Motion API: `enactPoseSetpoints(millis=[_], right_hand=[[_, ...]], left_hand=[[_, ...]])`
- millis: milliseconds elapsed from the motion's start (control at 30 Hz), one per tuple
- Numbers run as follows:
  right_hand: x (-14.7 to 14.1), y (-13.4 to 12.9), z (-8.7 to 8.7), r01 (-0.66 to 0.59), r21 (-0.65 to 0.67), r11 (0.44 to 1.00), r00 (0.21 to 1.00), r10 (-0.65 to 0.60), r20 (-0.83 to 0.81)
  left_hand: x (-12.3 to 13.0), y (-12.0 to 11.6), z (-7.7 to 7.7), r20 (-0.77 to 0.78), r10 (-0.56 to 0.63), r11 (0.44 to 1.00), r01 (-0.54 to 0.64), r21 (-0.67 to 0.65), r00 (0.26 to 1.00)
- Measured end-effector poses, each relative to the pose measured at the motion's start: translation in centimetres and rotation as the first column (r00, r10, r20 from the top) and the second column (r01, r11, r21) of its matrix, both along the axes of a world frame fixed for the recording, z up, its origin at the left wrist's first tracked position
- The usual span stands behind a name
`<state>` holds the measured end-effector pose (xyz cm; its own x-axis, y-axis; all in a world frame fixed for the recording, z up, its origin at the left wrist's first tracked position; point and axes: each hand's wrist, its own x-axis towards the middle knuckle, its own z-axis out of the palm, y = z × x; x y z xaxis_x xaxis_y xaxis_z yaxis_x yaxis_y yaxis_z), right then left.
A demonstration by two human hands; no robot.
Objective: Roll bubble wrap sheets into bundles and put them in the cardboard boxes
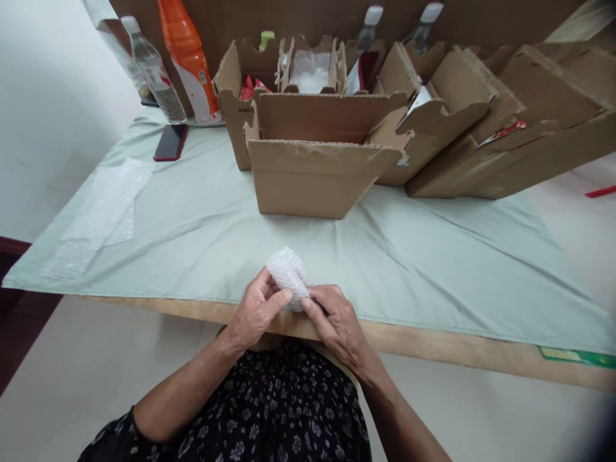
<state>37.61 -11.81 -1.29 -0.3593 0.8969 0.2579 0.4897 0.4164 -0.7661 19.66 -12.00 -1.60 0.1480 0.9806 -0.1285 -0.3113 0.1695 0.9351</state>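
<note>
A small roll of clear bubble wrap (287, 272) is held between both hands at the table's front edge. My left hand (262, 305) grips its left side, with the thumb on top. On its lower right side, my right hand (337, 321) pinches it with the thumb and curled fingers. A bit of something dark shows at my right fingers; what it is cannot be made out. Behind the roll stands an open cardboard box (308, 179).
More open cardboard boxes (447, 122) line the back. At the left are flat bubble wrap sheets (108, 205), a phone (171, 142), an orange bottle (190, 64) and a clear bottle (156, 80). A pale green cloth (206, 237) covers the table.
</note>
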Motion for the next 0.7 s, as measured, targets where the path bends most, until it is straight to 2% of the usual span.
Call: enactPoseSetpoints(millis=[67,133,200,267,367,433,533,600,633,700], right_hand=[[0.1,0.0,-0.1,0.024,-0.008,1.0,0.999,-0.024,0.036],[0.4,0.1,-0.3,0.106,-0.006,0.994,0.994,-0.105,0.041],[1.1,0.5,-0.5,0.17,-0.035,0.985,0.985,-0.171,-0.03],[2.0,1.2,-0.4,0.128,-0.117,0.985,0.977,-0.145,-0.158],[3.3,2.5,0.4,-0.049,-0.237,0.97,0.952,-0.027,-0.304],[3.7,3.2,1.3,-0.092,-0.27,0.958,0.958,0.011,-0.286],[4.0,4.2,2.7,-0.07,-0.26,0.963,0.979,0.016,-0.204],[4.4,4.9,3.8,-0.048,-0.232,0.972,0.983,0.005,-0.182],[4.7,5.2,4.4,-0.031,-0.217,0.976,0.984,-0.008,-0.176],[5.6,5.9,5.9,0.023,-0.181,0.983,0.982,-0.056,-0.183]], left_hand=[[0.0,0.1,0.0,-0.044,0.019,0.999,-0.02,-0.027,0.999],[0.0,0.3,0.2,-0.089,0.036,0.998,-0.04,-0.046,0.995],[-0.2,0.4,0.6,-0.123,0.011,0.999,-0.017,-0.05,0.992],[-0.3,0.7,1.2,-0.158,-0.061,0.998,0.056,-0.031,0.986],[-0.3,1.0,2.1,-0.264,-0.192,0.978,0.206,0.026,0.945],[-0.2,1.4,2.5,-0.378,-0.253,0.955,0.292,0.05,0.891],[-0.4,2.3,2.9,-0.556,-0.281,0.916,0.391,0.087,0.782],[-1.0,3.5,3.6,-0.644,-0.201,0.882,0.422,0.209,0.738],[-1.4,4.4,4.2,-0.675,-0.103,0.859,0.408,0.311,0.731],[-2.5,6.7,6.1,-0.687,0.192,0.773,0.323,0.546,0.701]])
